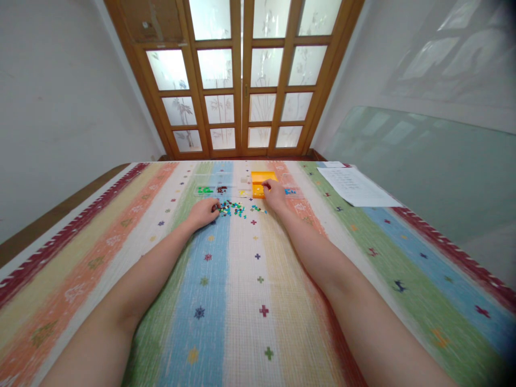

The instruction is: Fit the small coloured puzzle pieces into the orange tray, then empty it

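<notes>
My left hand (205,212) rests at the left edge of a loose pile of small mixed beads (233,208), its fingers curled together at the beads. My right hand (275,194) is over the right side of an orange box (264,176), thumb and fingers pinched together. Anything inside either pinch is too small to make out. Clear plastic boxes beside the orange one hold green beads (205,190), dark brown beads (222,190), yellow beads (243,192) and blue beads (289,191). A few more beads (257,208) lie just right of the main pile.
A striped tablecloth (245,279) covers the table. White printed sheets (355,185) lie at the right far side. A glass panel (427,161) leans against the right wall. Wooden doors with glass panes (242,80) stand beyond the table's far edge.
</notes>
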A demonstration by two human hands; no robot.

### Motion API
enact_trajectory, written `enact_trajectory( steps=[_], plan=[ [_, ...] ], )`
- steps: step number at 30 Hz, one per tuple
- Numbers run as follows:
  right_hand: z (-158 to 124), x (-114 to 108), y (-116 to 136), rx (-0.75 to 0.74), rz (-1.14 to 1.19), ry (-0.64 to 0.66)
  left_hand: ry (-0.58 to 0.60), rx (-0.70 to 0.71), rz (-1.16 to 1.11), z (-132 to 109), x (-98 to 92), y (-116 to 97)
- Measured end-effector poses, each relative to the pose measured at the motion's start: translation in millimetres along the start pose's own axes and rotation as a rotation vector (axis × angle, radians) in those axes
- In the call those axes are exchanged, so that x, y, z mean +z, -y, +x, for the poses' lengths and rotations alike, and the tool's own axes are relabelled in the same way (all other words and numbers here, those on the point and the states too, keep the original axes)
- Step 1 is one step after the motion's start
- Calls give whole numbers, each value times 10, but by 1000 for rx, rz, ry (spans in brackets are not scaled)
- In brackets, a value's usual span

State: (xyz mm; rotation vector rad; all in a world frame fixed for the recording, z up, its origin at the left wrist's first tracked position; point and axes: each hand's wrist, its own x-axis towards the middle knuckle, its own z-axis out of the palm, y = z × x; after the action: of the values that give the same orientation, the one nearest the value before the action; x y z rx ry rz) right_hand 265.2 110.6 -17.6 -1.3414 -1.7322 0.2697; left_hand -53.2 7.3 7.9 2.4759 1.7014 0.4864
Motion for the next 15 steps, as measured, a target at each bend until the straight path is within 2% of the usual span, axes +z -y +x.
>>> enact_trajectory(
  steps=[7,15],
  plan=[
    [-71,77,98,-24,-59,60,-11,-5,-34,7,27,26],
    [-145,166,220,-171,-110,148,-21,-5,-35,11,48,49]
  ],
)
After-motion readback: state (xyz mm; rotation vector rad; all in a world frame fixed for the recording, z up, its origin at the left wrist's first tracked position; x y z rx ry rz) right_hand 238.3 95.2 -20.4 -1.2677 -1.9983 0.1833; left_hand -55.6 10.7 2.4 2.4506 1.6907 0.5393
